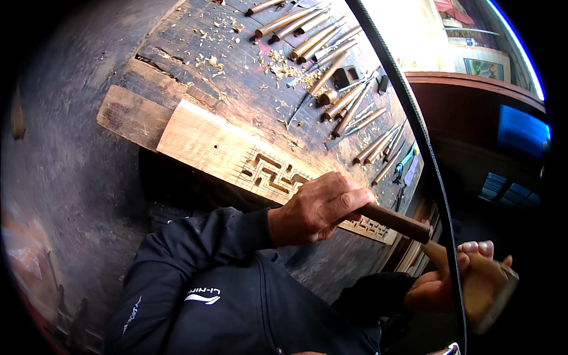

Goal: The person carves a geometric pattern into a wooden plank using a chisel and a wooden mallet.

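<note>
My left hand (322, 207) is closed around a dark brown wooden handle (399, 222) above the near side of the bench. To the right, my right hand (435, 290) grips a tan paddle-shaped piece (482, 296) with a pale, rough edge. Its narrow end meets the far end of the dark handle; whether both are one tool I cannot tell. Under my left hand lies a pale wooden board (198, 136). Pencilled grid lines and angular cut slots mark its surface, and my left hand hides part of this pattern.
Several wood-handled chisels (346, 100) lie in rows across the worn bench (195, 35), among curled wood shavings (281, 68). A small black box (346, 77) sits between them. Bluish-handled pliers (405, 160) lie at the right. A dark cord (408, 100) crosses the view.
</note>
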A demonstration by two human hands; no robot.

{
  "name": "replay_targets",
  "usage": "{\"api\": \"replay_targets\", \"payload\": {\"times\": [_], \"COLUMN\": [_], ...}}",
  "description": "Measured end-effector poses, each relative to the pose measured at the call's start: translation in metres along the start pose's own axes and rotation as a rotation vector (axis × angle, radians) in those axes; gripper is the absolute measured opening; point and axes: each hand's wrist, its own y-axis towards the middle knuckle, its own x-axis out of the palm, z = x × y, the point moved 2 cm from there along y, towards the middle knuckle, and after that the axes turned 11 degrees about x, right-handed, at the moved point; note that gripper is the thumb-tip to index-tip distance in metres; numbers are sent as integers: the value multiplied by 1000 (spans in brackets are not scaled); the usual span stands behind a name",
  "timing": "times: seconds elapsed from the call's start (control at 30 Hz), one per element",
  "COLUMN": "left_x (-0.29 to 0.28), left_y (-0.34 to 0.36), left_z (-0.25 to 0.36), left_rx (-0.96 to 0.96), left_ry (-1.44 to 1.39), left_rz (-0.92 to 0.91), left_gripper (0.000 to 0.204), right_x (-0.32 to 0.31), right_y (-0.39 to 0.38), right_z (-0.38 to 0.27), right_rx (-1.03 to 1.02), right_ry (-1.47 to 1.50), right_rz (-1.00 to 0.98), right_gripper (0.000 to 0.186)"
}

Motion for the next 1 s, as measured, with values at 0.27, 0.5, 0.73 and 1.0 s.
{"api": "replay_targets", "payload": {"times": [0.27, 0.5, 0.73, 1.0], "left_x": [0, 2, 3, 1], "left_y": [-24, -26, -28, -27], "left_z": [-8, -2, -3, -3], "left_rx": [76, 281, 264, 244], "left_ry": [-18, 44, 4, 9], "left_rz": [-143, -218, -204, -203], "left_gripper": [41, 33, 37, 39], "right_x": [-4, -3, -15, -7], "right_y": [-38, -59, -61, -54], "right_z": [23, 12, 17, -4], "right_rx": [35, 194, 227, 167], "right_ry": [-478, -2, 7, -37], "right_rz": [-250, -263, -261, -183], "right_gripper": [69, 53, 65, 77]}}
